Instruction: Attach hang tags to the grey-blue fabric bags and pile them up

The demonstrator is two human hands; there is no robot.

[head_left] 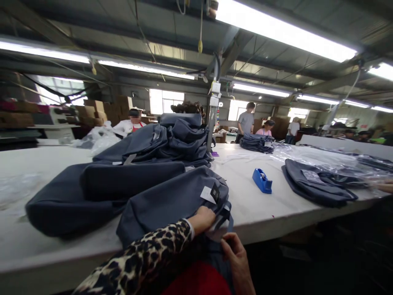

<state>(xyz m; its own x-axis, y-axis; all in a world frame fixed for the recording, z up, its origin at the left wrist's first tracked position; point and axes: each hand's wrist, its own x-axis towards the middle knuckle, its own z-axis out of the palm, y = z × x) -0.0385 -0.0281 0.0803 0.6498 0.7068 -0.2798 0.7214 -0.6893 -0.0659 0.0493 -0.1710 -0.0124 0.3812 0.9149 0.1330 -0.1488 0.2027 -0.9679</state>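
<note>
A dark blue-grey fabric bag [172, 196] lies on its side at the table's front edge. A white tag [208, 194] and a black tag [215, 191] show near its right end. My left hand [203, 219], at the end of a leopard-print sleeve, is closed on the bag's fabric just below the tags; its fingertips are hidden. Lower and to the right, my right hand [236, 255] pinches a grey strap [231, 223] that hangs from the bag's end. More dark fabric hangs below the table edge beside my right hand.
Similar bags [129, 180] lie behind, with a taller pile [178, 139] by a metal post [211, 119]. A blue tape dispenser [262, 181] stands to the right, near flat bags [316, 182] and clear plastic [331, 162]. Co-workers [246, 121] are beyond the table [239, 209].
</note>
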